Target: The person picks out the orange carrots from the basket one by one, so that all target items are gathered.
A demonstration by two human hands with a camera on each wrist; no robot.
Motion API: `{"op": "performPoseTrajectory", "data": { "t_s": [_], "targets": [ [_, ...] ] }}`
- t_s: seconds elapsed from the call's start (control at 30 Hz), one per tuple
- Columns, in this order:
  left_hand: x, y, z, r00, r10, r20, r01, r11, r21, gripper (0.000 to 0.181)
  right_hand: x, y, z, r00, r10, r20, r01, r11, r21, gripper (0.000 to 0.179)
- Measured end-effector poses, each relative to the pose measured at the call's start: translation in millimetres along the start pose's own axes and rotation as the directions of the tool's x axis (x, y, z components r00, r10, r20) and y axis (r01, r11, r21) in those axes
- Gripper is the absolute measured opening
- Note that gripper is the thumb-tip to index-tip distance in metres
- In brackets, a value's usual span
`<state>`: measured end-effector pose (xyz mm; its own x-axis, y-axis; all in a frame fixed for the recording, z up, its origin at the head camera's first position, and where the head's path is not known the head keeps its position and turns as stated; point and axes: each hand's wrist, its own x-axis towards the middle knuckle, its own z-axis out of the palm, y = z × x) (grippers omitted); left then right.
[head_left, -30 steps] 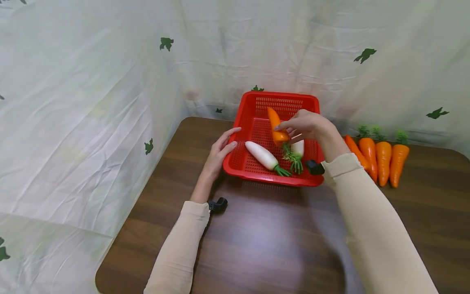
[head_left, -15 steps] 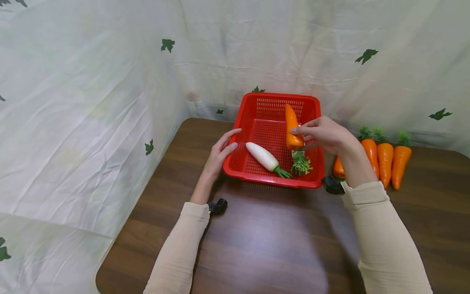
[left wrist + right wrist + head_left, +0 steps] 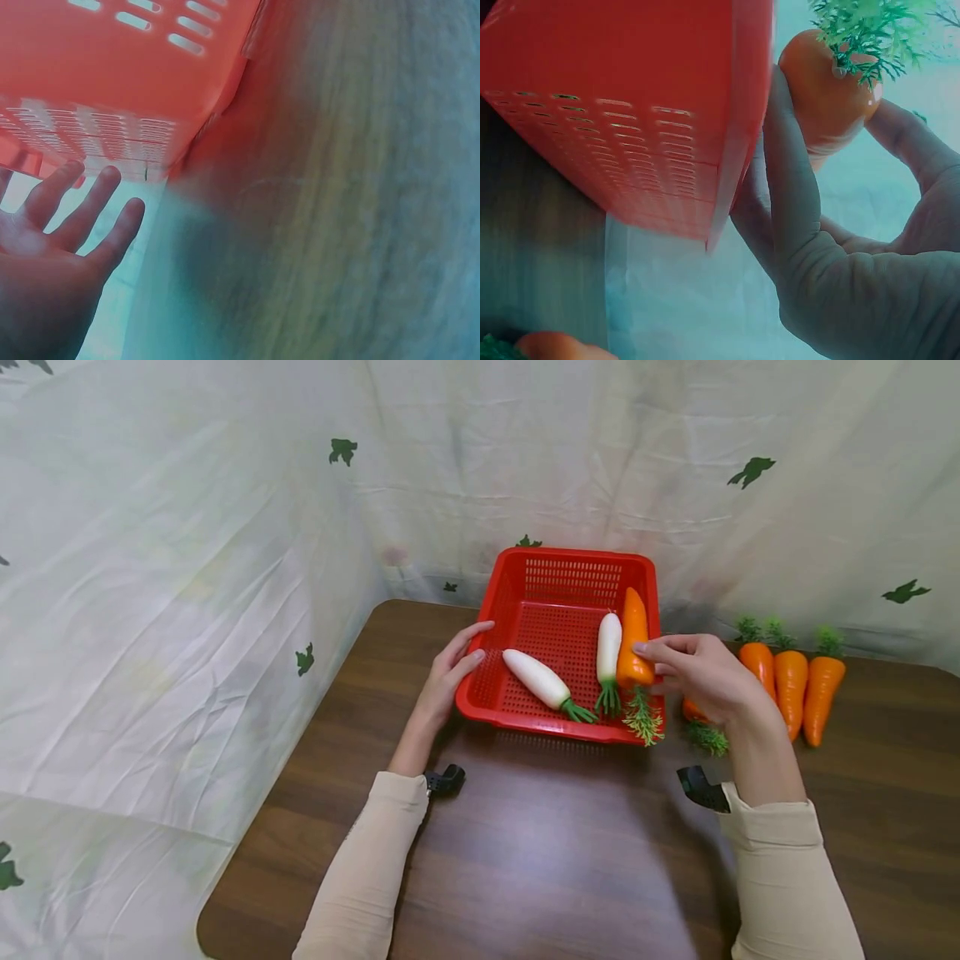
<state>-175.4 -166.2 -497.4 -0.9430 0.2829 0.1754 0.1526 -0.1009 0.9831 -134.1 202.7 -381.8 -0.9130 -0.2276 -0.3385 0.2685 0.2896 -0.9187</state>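
Observation:
A red plastic basket (image 3: 557, 727) with slotted walls stands on the wooden table. At its left rim rests my left hand (image 3: 444, 678); in the left wrist view, the left hand's fingers (image 3: 94, 206) are fairly straight and spread beside the wall. My right hand (image 3: 705, 672) pinches an orange carrot (image 3: 634, 635) over the basket's right side, between thumb and fingers, its feathery green top (image 3: 643, 717) toward me. The right wrist view shows the held carrot (image 3: 826, 94) close to the rim. Inside the basket lie two white radishes, one slanted radish (image 3: 536, 679) and one lengthwise radish (image 3: 609, 643).
Several more carrots lie right of the basket: an upright row with one carrot (image 3: 822, 697) at its right end, and another carrot (image 3: 692, 710) partly hidden by the right hand. A pale curtain (image 3: 600, 460) hangs behind the table (image 3: 525, 860).
The right hand has carried the carrot rightward, from the basket's middle to its right wall, uncovering the lengthwise radish. The left hand has stayed at the left rim.

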Motion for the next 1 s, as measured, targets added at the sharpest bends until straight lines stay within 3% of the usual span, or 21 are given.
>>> {"op": "performPoseTrajectory", "data": {
  "t_s": [0.3,0.53,0.73,1.0],
  "targets": [
    [1.3,-1.4,-0.1,1.0,0.001,0.005,-0.001,1.0,0.0,0.049,-16.2,10.9,-1.7,0.998,-0.059,-0.027,0.062,0.992,0.114,0.05],
    [3.7,2.0,-0.2,1.0,0.011,0.003,-0.011,1.0,0.026,0.049,-18.6,10.9,-3.0,0.996,-0.081,-0.046,0.086,0.99,0.112,0.047],
    [9.2,4.9,5.9,0.999,0.001,0.033,-0.002,0.999,0.036,0.05,-33.1,17.6,-25.0,0.992,-0.072,-0.104,0.092,0.974,0.208,0.036],
    [9.0,8.7,4.5,1.0,0.003,0.013,-0.003,0.999,0.032,0.048,-47.9,29.9,-64.5,0.991,-0.059,-0.117,0.088,0.96,0.267,0.015]
  ]
}}
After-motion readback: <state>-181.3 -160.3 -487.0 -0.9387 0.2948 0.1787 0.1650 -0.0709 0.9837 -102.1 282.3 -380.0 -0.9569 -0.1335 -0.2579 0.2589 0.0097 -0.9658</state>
